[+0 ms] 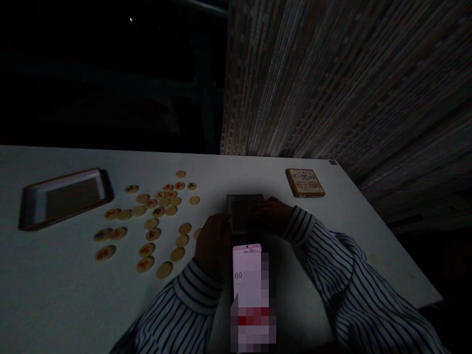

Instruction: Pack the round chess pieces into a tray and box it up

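Observation:
In dim light, a small shallow box (245, 196) with a dark inside sits between my two hands on the white table (66, 275). My left hand (214, 241) is closed at its left side, fingertips on the rim. On the opposite side, my right hand (275, 215) curls over the right rim, and its fingers are partly lost in shadow. Below the box, a lit phone (247, 280) shows a partly blurred screen. Left of my left hand lie many round wooden Chinese chess pieces (151, 223), some with red or black characters, some blank side up.
An open shallow box part (103, 182) lies at the far left. A small printed box (305, 182) rests at the back right. Behind the table hangs a striped curtain (295, 98), and the table's right edge slopes away towards a dark floor.

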Tool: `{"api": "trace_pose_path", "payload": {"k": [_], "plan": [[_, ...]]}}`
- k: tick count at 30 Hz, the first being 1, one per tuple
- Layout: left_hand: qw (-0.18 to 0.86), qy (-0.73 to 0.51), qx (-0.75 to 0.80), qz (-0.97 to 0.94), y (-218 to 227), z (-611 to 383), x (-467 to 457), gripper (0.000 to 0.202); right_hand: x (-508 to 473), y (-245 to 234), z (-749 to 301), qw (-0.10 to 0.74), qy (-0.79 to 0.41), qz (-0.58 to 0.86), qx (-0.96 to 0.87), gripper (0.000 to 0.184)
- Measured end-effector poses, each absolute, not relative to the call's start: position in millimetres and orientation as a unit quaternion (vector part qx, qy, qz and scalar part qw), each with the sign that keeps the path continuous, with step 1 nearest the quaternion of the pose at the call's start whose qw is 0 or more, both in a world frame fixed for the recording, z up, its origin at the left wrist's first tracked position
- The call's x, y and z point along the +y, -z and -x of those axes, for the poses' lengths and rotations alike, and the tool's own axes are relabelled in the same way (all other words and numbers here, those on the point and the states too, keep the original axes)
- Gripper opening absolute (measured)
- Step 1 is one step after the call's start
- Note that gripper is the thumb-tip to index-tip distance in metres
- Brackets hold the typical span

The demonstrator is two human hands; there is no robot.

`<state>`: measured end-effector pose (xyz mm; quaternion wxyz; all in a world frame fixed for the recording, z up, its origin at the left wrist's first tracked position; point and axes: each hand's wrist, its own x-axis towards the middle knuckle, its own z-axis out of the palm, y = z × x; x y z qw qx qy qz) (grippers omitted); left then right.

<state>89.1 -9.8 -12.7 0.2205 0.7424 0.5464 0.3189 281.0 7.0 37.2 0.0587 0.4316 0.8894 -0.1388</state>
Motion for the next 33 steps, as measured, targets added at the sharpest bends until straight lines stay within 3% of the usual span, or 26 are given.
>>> {"api": "trace_pose_path", "payload": {"k": [8, 25, 33], "plan": [[0.23, -0.326, 0.549, -0.735, 16.3, -88.9, -9.2, 0.028, -4.6, -47.4, -304.9, -0.051, 0.111, -0.48, 0.869, 0.02], [0.227, -0.322, 0.55, -0.736, 14.4, -88.0, -8.9, 0.028, -48.6, 0.0, -307.2, -0.262, 0.059, -0.57, 0.776, 0.02], [0.217, -0.305, 0.557, -0.741, 13.5, -88.0, -9.7, 0.03, -48.6, 9.9, -309.2, -0.24, 0.109, -0.615, 0.743, 0.033]]}}
